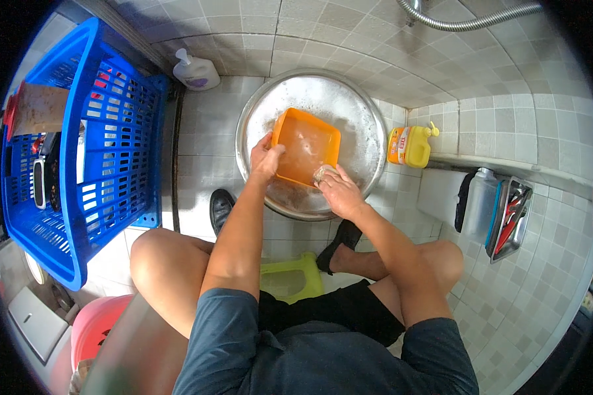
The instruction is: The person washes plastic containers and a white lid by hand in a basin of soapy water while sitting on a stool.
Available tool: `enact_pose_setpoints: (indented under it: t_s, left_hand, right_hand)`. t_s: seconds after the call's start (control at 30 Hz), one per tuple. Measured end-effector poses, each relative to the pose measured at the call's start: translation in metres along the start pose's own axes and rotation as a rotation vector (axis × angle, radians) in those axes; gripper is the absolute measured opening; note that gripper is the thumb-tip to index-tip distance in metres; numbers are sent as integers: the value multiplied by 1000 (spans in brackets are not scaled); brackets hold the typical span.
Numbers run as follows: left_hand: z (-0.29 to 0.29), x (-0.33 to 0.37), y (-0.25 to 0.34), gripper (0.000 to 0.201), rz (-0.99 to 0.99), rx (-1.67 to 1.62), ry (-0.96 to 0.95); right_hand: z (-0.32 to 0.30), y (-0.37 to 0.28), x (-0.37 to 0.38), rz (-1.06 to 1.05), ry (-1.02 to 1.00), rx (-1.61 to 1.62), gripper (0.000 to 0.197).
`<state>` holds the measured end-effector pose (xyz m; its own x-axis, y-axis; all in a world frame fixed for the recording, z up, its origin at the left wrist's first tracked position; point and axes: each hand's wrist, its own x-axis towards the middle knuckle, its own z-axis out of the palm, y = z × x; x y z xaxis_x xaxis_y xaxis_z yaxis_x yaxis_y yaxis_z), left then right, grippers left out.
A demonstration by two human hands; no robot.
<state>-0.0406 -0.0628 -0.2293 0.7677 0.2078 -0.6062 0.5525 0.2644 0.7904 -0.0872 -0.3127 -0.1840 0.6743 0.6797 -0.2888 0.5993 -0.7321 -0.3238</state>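
Grey tile covers our walls (349, 36) and floor (204, 131) around the steel basin (260, 108). Left of the basin, our blue crate (76, 197) holds a red-lidded container (43, 108), among other bits. Inside the basin's our orange tub (308, 141), kinda soapy-looking. Right of it, a yellow jug (416, 146). Our left hand (265, 161) pinches the tub's side; our right hand (341, 192) presses a pale wad (322, 173) onto its near corner.

L hand (267, 158): mine, 1 pc., fingers curled, thumb toward R, gripping. R hand (342, 192): mine, 1 pc., back up, fingers bunched fwd., holding. My forearms (244, 214): 2 pcs., bare, extended fwd., angled inward. My knees (155, 257): 2 pcs., bent, spread wide.
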Motion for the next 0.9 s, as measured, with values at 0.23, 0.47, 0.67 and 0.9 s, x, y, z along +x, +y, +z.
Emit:
enact_pose_setpoints:
  t_s: [0.23,0.47,0.67,0.9]
  left_hand:
    - [-11,-5,6,76,-56,152,-128]
    - [1,-8,3,75,-34,94,-135]
    - [-2,-1,-7,72,0,-26,-67]
    - [7,-13,-13,73,11,-62,-77]
  right_hand:
    - [-22,40,30,99,-288,-407,59]
    - [-15,21,-3,-21,-330,-377,55]
    - [-9,-21,8,101,-346,45,49]
    - [29,-34,66,290,-154,833,44]
